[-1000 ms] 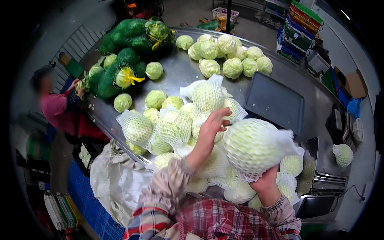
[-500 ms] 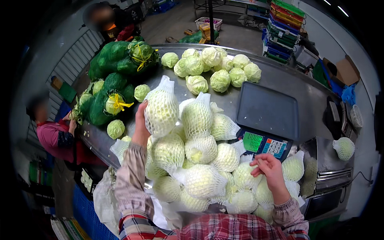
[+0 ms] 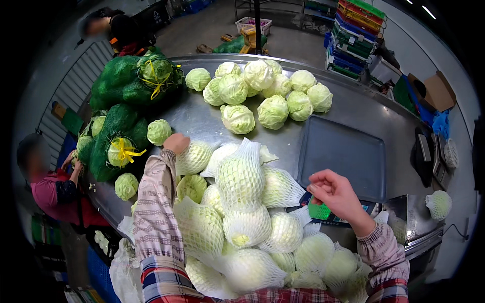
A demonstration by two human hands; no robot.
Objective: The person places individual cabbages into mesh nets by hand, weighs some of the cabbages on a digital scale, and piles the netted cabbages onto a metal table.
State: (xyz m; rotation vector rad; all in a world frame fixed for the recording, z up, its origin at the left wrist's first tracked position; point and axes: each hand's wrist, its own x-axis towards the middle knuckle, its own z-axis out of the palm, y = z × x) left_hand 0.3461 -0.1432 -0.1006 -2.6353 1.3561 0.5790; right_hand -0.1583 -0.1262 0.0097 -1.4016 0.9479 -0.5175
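On the steel surface [image 3: 198, 122], loosely stacked foam-netted cabbages [image 3: 240, 181] could roll against the digital scale [image 3: 343, 157] if nudged. The right hand [image 3: 337, 196], fingers half-curled and holding nothing, hangs above it; the left hand [image 3: 176, 143] meets one netted cabbage [image 3: 196, 158], its fingers' hold hidden.

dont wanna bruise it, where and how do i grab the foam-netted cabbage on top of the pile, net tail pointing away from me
I'd cup the foam-netted cabbage around its round body, coming from above: it appears to rest on lower netted cabbages, leaving its upper side exposed. Its gathered net tail looks soft, so likely a poorer hold.
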